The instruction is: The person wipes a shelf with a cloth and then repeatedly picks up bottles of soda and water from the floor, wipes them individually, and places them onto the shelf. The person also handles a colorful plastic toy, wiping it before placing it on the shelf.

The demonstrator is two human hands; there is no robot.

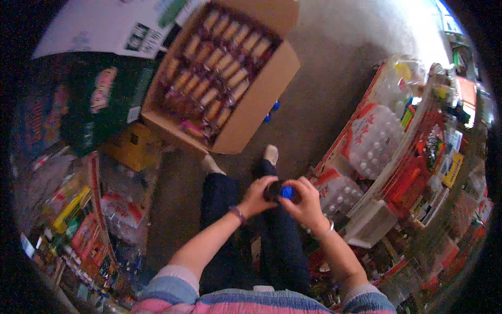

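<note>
My left hand is closed around a small dark object, possibly a bottle, held above my legs. The fingers and thumb of my right hand grip a round blue cap at its right end. Whether the cap is fixed to the dark object or separate, I cannot tell. Beyond my feet, an open cardboard box holds rows of wrapped, light brown packaged items; a pink item lies near its near corner. Small blue objects are on the floor beside the box's right side.
Low shelves with plastic-wrapped packs and mixed packaged goods run along my right. More shelves stand at left, with a dark green carton and a yellow box near the cardboard box. A white carton is at upper left.
</note>
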